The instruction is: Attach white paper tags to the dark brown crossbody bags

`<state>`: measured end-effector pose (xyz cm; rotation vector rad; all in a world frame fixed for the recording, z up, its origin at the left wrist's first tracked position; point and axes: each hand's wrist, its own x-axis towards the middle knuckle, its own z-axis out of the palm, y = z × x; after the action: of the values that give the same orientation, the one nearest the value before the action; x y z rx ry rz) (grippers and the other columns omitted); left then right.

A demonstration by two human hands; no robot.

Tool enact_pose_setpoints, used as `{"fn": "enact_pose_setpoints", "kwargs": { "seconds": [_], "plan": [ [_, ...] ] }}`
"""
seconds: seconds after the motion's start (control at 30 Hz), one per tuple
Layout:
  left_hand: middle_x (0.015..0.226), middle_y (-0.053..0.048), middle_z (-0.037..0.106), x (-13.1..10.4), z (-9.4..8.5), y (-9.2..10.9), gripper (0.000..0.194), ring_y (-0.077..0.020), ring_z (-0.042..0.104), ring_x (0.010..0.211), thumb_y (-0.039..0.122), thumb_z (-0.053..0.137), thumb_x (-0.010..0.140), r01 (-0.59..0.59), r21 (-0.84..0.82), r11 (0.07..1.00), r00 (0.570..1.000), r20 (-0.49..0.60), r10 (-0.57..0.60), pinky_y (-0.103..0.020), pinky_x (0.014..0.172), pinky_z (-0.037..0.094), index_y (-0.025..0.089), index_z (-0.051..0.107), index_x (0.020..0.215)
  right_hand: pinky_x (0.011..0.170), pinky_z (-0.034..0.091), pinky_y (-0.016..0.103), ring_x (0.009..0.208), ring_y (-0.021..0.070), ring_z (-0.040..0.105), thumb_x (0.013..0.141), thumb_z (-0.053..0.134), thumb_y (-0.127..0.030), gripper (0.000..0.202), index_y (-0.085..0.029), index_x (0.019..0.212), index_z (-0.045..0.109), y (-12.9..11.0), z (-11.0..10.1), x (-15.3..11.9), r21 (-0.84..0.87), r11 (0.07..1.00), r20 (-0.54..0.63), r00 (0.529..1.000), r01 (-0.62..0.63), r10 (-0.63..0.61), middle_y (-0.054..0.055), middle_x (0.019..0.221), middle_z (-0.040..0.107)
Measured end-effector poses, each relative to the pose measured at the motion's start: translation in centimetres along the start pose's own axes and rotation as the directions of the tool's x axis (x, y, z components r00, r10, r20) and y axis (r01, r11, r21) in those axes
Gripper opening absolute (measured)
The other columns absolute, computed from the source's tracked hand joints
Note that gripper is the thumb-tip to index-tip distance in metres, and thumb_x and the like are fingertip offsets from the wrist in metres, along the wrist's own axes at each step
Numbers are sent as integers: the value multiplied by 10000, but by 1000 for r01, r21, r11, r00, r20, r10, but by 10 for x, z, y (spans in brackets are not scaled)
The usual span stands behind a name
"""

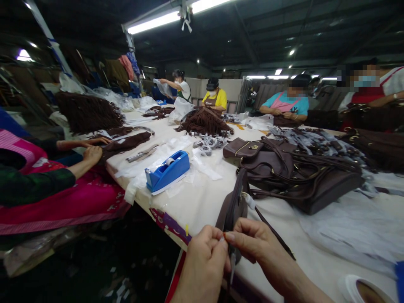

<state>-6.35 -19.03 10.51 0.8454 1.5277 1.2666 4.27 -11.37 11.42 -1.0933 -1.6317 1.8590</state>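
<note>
A small dark brown zip bag stands on edge at the table's near side, with a thin strap trailing to the right. My left hand is closed at its near end, thumb and fingers pressed together. From the other side, my right hand pinches at the same spot, its fingertips meeting those of my left. The small piece between the fingertips is mostly hidden. White wrapping covers a fitting on the bag, and a pale strip hangs below my hands.
Brown handbags lie piled just beyond, right of centre. A blue tape dispenser sits to the left. Fringed brown pieces are heaped farther back. At left, a person's hands handle brown material. A tape roll is at lower right. Several co-workers surround the table.
</note>
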Motion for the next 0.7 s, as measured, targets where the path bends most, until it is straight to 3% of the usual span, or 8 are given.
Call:
{"fn": "enact_pose_setpoints", "kwargs": {
  "seconds": [0.1,0.2,0.4,0.6,0.7],
  "plan": [
    [429,52,464,4,-7,11,105,-23,222,300,240,475,739,196,-183,963,973,158,-168,-194,351,113,165,471,665,402,171,198,407,46,263,593,657,-432,356,-183,518,414,0,-2,0,23,999,18,1000,-23,23,-92,407,337],
    [435,46,474,5,-10,16,128,-2,217,284,217,537,695,308,-292,905,938,251,-239,-191,351,101,155,464,611,404,183,197,406,45,279,591,663,-432,347,-176,532,436,-2,-4,-3,45,997,43,998,-55,53,-86,413,366],
    [432,44,474,6,-10,13,130,10,214,279,162,564,698,354,-469,809,931,261,-256,-172,350,134,131,495,593,457,278,201,478,58,385,679,629,-407,294,-118,702,580,1,-11,-18,69,997,84,996,-46,40,-12,569,540],
    [429,22,495,5,-11,14,173,1,266,259,77,490,716,449,-575,684,893,287,-345,-154,332,181,112,515,549,426,287,194,445,73,407,678,652,-448,403,-176,907,462,25,-3,-19,169,985,-52,999,21,-12,-35,557,580],
    [421,14,494,3,-11,17,212,-2,275,249,48,443,736,515,-561,648,856,305,-417,-148,319,184,94,534,550,416,291,178,432,64,408,695,646,-442,363,-197,836,418,33,8,-17,182,980,-115,992,80,-60,-61,530,555]
  ]
}}
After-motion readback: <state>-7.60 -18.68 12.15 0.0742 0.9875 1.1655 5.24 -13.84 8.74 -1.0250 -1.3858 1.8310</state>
